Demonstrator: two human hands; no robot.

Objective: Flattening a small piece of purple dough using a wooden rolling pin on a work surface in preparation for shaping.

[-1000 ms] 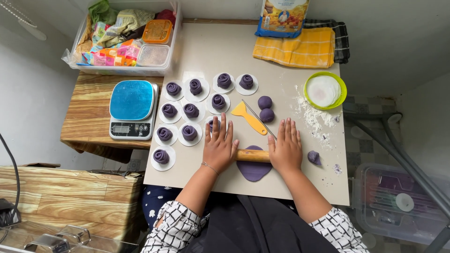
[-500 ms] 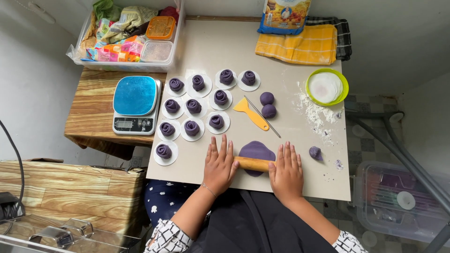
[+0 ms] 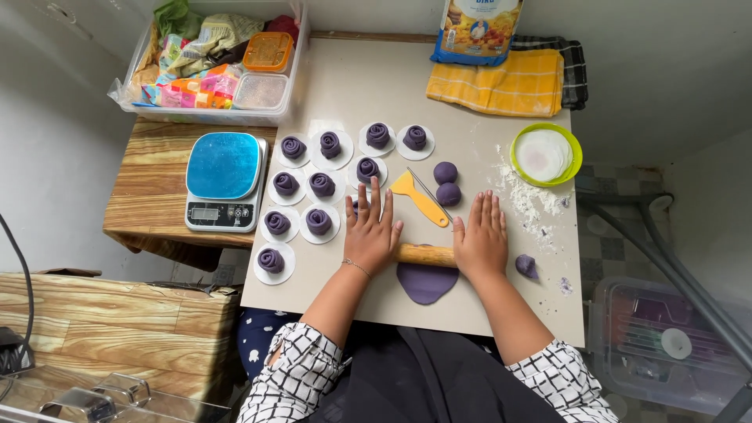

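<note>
Hands rest palm-down on a wooden rolling pin [image 3: 425,254] near the 6 o'clock edge of the beige worktop [image 3: 376,94]. The left hand [image 3: 371,232] covers the pin's left end; the right hand [image 3: 481,243] covers its right end. Fingers of both hands lie extended and flat, slightly spread, pressing on the pin without curling around it. Only the middle section of the pin shows between the hands.

The pin lies across a flattened sheet of purple dough [image 3: 427,282], which protrudes from under it toward 6 o'clock.

At 12 o'clock from the pin lies a yellow scraper [image 3: 419,196], with two purple dough balls [image 3: 446,182] just beside it. At 3 o'clock from the right hand sits a small purple dough piece [image 3: 526,266].

At 10 o'clock from the left hand, rose-shaped purple dough pieces [image 3: 321,185] stand on white paper rounds in rows. A green bowl [image 3: 575,149] holding white rounds sits at 2 o'clock, with scattered flour [image 3: 521,196] near it. A blue-topped kitchen scale [image 3: 224,180] stands on a wooden side table at 9 o'clock.
</note>
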